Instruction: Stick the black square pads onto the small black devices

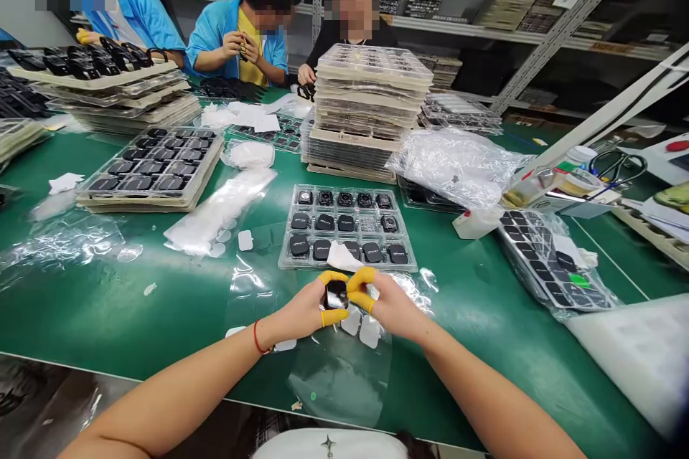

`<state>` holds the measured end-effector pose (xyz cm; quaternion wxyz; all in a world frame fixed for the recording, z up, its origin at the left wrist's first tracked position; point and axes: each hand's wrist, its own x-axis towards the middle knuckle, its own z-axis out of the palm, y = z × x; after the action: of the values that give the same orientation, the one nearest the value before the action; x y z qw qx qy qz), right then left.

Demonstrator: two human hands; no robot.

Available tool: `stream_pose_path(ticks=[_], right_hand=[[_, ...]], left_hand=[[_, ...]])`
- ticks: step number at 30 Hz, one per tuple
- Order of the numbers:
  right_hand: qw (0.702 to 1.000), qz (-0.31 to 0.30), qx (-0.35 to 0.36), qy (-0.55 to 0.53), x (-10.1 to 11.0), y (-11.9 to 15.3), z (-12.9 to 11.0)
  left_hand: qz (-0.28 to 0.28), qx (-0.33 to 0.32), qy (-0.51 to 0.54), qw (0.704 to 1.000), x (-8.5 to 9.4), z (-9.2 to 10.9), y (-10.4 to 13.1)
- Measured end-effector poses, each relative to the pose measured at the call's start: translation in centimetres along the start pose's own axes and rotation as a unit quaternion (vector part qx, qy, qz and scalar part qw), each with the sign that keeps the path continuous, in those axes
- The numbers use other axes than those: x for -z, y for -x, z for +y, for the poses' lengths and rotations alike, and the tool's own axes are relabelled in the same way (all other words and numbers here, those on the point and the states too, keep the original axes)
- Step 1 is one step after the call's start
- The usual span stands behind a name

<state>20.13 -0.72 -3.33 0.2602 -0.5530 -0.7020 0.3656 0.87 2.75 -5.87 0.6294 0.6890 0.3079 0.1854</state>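
While the green surface (452,351) spans the view, a tall stack of trays (371,111) stands on its far part, with a lower tray stack (145,197) to the left. Nearer, a clear tray (285,247) holds black square pieces in rows, and a white sheet (343,257) overlaps its near edge. Just on the near side of that tray are the two hands, with yellow covers on thumb and forefinger. The left hand (308,310) grips a glossy black piece (336,295) between its spread thumb and forefinger; the right hand (392,307) has its thumb and forefinger curled narrowly at the piece's right edge. The piece thus sits between both hands, raised above the surface. White pads (369,330) lie just below the right hand's fingers.
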Motion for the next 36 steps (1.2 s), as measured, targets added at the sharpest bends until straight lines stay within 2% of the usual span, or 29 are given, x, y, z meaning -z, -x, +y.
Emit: stream_pose_path(ticks=[2,4,5,7,8,10,13,16,18,20,23,26,28,32,34,36], right_hand=[[0.993,0.016,-0.076,0.083,0.3,0.3,1.3],[0.969,0.037,-0.106,0.220,0.2,0.2,2.3],[0.954,0.057,-0.097,0.277,0.0,-0.1,2.6],[0.938,0.101,-0.037,0.329,-0.4,-1.0,2.8],[0.938,0.111,0.001,0.328,-0.6,-1.7,2.7],[0.945,0.094,0.063,0.308,-0.7,-3.0,2.6],[0.961,0.072,0.071,0.259,-0.5,-4.0,2.2],[0.981,0.075,0.100,0.147,-0.5,-3.0,1.2],[0.978,0.052,0.168,0.115,-1.0,-2.0,0.2],[0.967,0.061,0.213,0.129,-1.7,-1.2,-0.5],[0.959,0.128,0.200,0.157,-2.8,-0.7,-0.7],[0.953,0.114,0.217,0.180,-3.3,-0.9,-0.1],[0.956,0.111,0.198,0.187,-3.1,-1.3,0.4],[0.975,0.163,0.045,0.142,-1.6,-2.2,1.2],[0.984,0.128,0.015,0.120,-1.0,-2.2,1.0],[0.991,0.055,0.013,0.118,-1.1,-2.0,0.7]], left_hand=[[0.003,0.031,0.024,0.999,0.4,0.0,0.0],[0.003,0.044,0.040,0.998,0.7,0.1,0.0],[0.000,0.046,0.044,0.998,0.7,0.2,0.0],[-0.004,0.047,0.052,0.998,0.8,0.4,0.0],[-0.003,0.049,0.056,0.997,0.8,0.5,0.0],[0.007,0.054,0.060,0.997,0.8,0.6,0.0],[0.032,0.059,0.053,0.996,0.8,0.8,-0.1],[0.042,0.052,0.048,0.997,0.7,0.9,-0.2],[0.036,0.020,0.025,0.999,0.6,0.8,-0.2],[0.023,-0.004,0.007,1.000,0.4,0.8,-0.1],[0.026,0.016,0.022,0.999,0.2,0.7,0.0],[0.024,-0.001,0.007,1.000,0.0,0.7,0.0],[0.017,-0.004,0.011,1.000,-0.2,0.6,-0.1],[0.087,0.010,0.084,0.993,-0.6,0.1,-0.2],[0.112,-0.032,0.073,0.991,-0.6,-0.2,0.0],[0.114,-0.078,0.028,0.990,-0.5,-0.5,0.3]])
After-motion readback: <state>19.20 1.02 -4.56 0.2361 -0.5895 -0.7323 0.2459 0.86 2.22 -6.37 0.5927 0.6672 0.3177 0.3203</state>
